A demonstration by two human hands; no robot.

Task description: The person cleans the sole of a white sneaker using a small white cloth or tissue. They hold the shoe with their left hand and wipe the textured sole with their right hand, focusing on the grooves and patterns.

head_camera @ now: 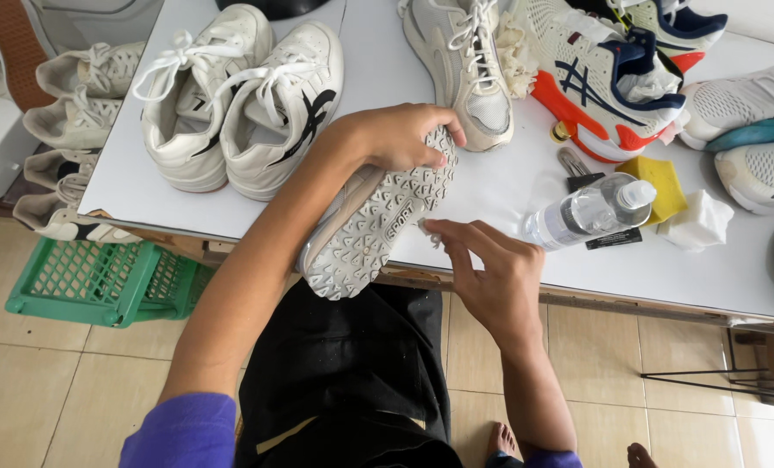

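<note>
right hand (491, 277) below sole, left hand (400, 134) gripping sneaker (365, 230)

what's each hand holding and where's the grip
The left hand grips the upturned shoe at its toe end. The right hand pinches something small and white at the sole edge; what it is cannot be told.

Pale grey sneaker (371, 221), sole up, tilted, at table edge
</note>
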